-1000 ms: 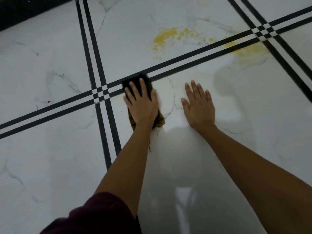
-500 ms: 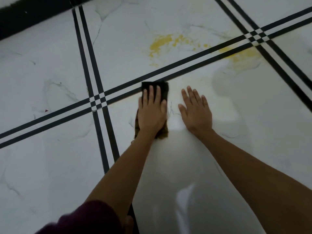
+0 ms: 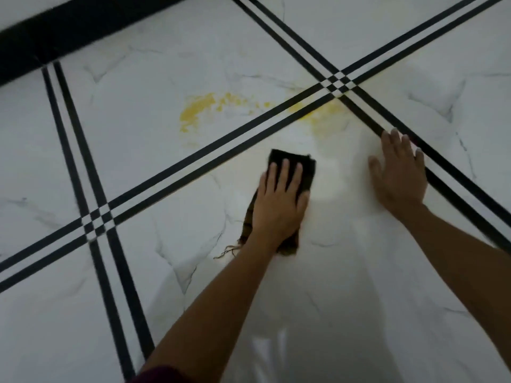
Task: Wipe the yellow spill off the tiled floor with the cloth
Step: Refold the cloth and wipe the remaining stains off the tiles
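My left hand [image 3: 279,201] lies flat on a dark brown cloth [image 3: 304,167], pressing it onto the white marble tile floor [image 3: 138,128]. Frayed threads trail from the cloth's near corner. The yellow spill [image 3: 196,110] lies on the tile beyond the double black stripe, up and left of the cloth. A second paler yellow smear [image 3: 326,117] sits on the near side of the stripes, close to the stripe crossing. My right hand [image 3: 398,172] rests flat on the floor to the right of the cloth, fingers spread, holding nothing.
Double black stripes [image 3: 221,150] cross the floor in a grid, with crossings at the left [image 3: 96,219] and upper right [image 3: 338,84]. A black skirting band [image 3: 69,26] runs along the top left. A dark red sleeve [image 3: 163,375] shows at the bottom edge.
The left hand has slid the cloth to the right along the near side of the stripes, towards the spill. The right hand has shifted right and forward. The view has moved closer.
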